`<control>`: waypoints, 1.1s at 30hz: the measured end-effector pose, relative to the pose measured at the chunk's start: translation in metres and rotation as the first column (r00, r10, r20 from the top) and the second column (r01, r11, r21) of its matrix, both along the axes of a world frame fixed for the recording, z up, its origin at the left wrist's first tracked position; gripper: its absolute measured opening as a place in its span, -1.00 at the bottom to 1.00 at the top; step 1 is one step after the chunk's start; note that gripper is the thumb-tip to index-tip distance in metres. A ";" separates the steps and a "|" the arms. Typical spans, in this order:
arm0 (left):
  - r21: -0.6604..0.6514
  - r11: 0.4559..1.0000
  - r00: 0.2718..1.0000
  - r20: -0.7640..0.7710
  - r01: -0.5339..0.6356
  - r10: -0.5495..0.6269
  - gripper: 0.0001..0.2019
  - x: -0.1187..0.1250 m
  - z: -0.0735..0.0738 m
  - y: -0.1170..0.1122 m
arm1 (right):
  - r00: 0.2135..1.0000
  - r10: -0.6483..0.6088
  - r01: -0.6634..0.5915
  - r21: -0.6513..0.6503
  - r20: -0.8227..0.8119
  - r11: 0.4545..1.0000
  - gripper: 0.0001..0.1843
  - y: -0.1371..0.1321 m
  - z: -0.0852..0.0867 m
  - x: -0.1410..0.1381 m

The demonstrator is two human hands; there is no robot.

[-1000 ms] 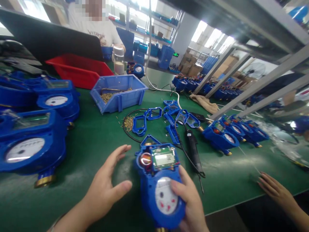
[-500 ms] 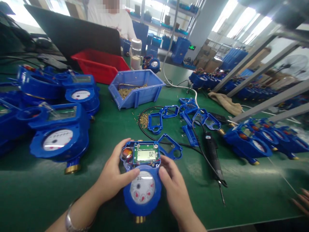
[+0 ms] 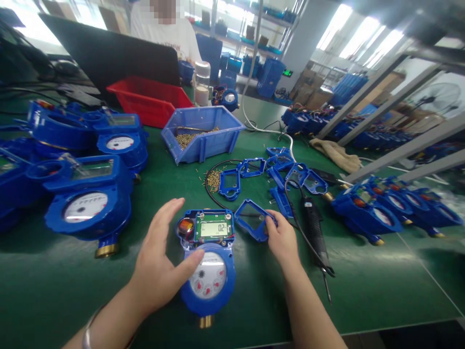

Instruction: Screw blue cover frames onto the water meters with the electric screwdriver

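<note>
A blue water meter (image 3: 209, 261) lies on the green mat in front of me, its green display board uncovered and its white dial toward me. My left hand (image 3: 160, 261) rests against the meter's left side with fingers spread and the thumb on the dial's edge. My right hand (image 3: 281, 237) pinches the right end of a blue plastic cover frame (image 3: 254, 220) lying just right of the meter.
More cover frames (image 3: 279, 169), a pile of brass screws (image 3: 213, 178), an electric screwdriver (image 3: 314, 228), a blue screw bin (image 3: 201, 133) and a red bin (image 3: 148, 99) lie beyond. Finished meters (image 3: 87, 203) stand left, open ones (image 3: 366, 208) right. A person sits opposite.
My right hand left the meter and reached right to take hold of the cover frame. My left hand opened its grip on the meter's left side. The meter stays put.
</note>
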State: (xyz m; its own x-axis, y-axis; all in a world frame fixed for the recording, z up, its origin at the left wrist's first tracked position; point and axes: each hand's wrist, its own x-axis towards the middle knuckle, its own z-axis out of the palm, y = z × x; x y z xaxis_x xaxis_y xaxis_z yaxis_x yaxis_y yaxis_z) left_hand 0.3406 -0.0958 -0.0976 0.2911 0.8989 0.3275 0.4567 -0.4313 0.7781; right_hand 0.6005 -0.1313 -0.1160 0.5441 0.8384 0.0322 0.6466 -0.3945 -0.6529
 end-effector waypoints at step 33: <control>0.055 0.980 0.962 -0.207 0.193 -0.178 0.06 0.081 0.065 -0.052 | 0.991 -0.057 0.115 0.553 -0.122 0.825 -0.88 -0.093 0.078 -0.052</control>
State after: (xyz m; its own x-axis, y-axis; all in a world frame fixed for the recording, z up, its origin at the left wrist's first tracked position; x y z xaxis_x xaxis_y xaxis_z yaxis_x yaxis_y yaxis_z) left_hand 0.4214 -0.1481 -0.0327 0.5170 0.7983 0.3090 0.5064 -0.5763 0.6414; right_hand 0.5482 -0.2242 -0.0378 0.6380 0.6429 0.4238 0.5503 0.0043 -0.8349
